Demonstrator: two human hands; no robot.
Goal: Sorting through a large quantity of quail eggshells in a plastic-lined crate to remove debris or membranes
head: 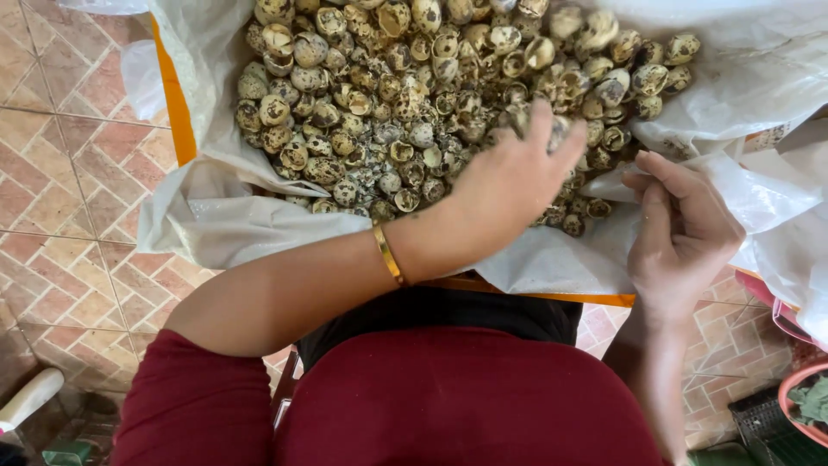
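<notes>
A big heap of speckled quail egg shells (405, 103) fills an orange box (177, 112) lined with a white plastic bag (216, 216). My left hand (509, 185), a gold bangle (390, 255) on its wrist, reaches across into the right part of the heap, fingers curled among the shells; one shell (559, 131) shows at its fingertips. My right hand (681, 229) hovers at the bag's lower right edge, fingers bent loosely, close to the plastic; whether it holds anything is unclear.
The box stands over a floor of reddish patterned tiles (60, 198). My lap in dark red cloth (448, 397) fills the lower view. A pink-rimmed bowl with greens (806, 401) and a dark crate (763, 423) sit at the lower right; a white handle (30, 397) lies lower left.
</notes>
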